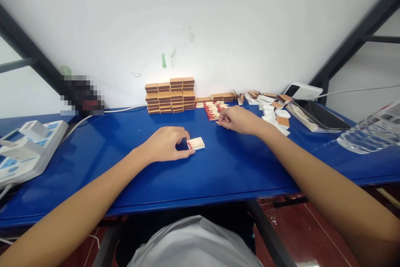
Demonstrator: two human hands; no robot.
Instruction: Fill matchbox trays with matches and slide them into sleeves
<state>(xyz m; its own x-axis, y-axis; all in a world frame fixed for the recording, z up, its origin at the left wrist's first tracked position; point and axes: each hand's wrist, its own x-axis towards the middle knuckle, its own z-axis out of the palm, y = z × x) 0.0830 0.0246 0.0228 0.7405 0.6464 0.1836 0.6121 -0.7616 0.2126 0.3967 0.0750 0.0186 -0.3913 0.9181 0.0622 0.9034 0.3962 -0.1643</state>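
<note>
matchbox tray lies on the blue table with red-headed matches inside, and its left end is pinched between thumb and finger of the left hand. the right hand, beside the match pile, has fingertips pressed together on loose matches; how many, i cannot tell. near the wall stands a stack of matchboxes.

Head-worn camera; looks forward and down; blue table close below.
</note>
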